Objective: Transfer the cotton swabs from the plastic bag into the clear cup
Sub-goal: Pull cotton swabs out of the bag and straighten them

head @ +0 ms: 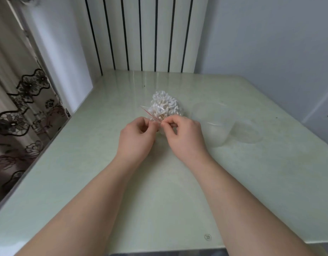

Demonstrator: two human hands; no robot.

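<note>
Since every cotton swab point(165, 100) I can make out sits packed inside the plastic bag point(170, 109), I judge the task to be at its very start: nothing has been moved across yet.

The bag lies on the pale green desk point(159, 191), near its middle and just beyond my hands. Its near end, marked by a thin red seal strip point(147, 112), points toward me. My left hand point(136, 137) pinches that end from the left. My right hand point(183, 134) pinches it from the right, with the other fingers point(175, 124) curled in. Both hands are clamped on the bag's mouth, so the step in hand looks like pulling the seal apart. I cannot tell whether the seal has parted at all, because the plastic there is small and blurred.

The clear cup point(213, 126) rests on the desk just to the right of my right hand, apart from the bag. It looks empty, though its walls are so faint that I cannot say for sure how it stands.

What is left, then, is nearly everything: opening the mouth fully, bringing the bag to the cup, and getting the swabs in.
</note>
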